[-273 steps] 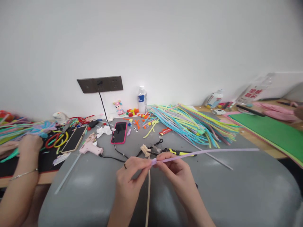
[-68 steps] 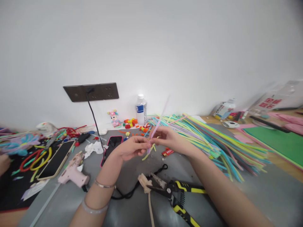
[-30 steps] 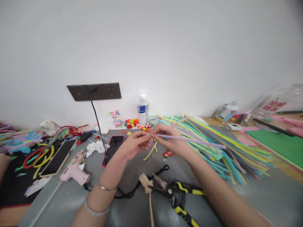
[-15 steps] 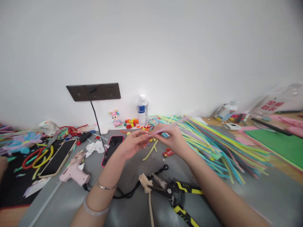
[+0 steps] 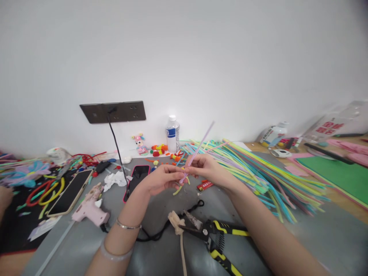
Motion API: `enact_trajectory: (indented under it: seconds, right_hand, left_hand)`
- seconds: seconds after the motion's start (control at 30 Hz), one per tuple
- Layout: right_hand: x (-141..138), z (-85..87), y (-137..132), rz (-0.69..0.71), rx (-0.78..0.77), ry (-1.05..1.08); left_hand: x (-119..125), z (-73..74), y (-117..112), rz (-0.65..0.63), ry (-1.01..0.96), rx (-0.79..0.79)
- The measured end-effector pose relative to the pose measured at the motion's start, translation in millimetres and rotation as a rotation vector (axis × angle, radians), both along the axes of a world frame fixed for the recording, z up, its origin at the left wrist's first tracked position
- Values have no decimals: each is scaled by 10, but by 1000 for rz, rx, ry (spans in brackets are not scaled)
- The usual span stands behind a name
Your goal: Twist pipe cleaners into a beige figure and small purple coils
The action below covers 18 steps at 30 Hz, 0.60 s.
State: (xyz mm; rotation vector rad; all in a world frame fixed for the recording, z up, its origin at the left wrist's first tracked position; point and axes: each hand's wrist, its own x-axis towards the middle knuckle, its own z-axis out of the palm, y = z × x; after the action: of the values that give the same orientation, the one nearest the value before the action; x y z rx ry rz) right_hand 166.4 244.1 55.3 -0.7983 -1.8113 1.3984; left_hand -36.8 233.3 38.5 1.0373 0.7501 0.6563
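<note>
A thin lilac pipe cleaner (image 5: 201, 145) slants up and to the right between my hands. My left hand (image 5: 163, 177) pinches its lower end with thumb and fingers. Just above, my right hand (image 5: 205, 166) grips the same stem, so the two sets of fingertips nearly touch. Below them on the grey table lies a beige bent pipe cleaner piece (image 5: 176, 222) with a long tail. The black and yellow shears (image 5: 209, 234) rest beside it, their jaws apart and a blade tip touching it. A small red packet (image 5: 205, 185) lies under my right wrist.
Many pastel pipe cleaners (image 5: 258, 172) spread across the right. A pink glue gun (image 5: 92, 207), a phone (image 5: 70, 191) and a pink-edged phone (image 5: 138, 178) lie left. A bottle (image 5: 172, 134) stands by the wall. Another person's hand (image 5: 5, 199) shows at the left edge.
The lilac pipe cleaner has swung from nearly flat to steeply upright, its free end now pointing up. My right hand has turned and lowered slightly, and both hands stay close together.
</note>
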Motion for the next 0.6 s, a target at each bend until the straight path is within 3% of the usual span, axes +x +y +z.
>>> enact_trajectory:
  seconds: [0.2, 0.37, 0.6]
  right_hand:
    - [-50, -117, 49, 79, -54, 61]
    - [-51, -118, 60, -3, 14, 151]
    - [-68, -112, 57, -69, 95, 109]
  left_hand:
    - [25, -33, 22, 44, 48, 14]
    - [13, -30, 30, 74, 39, -2]
    - [39, -70, 40, 83, -19, -34]
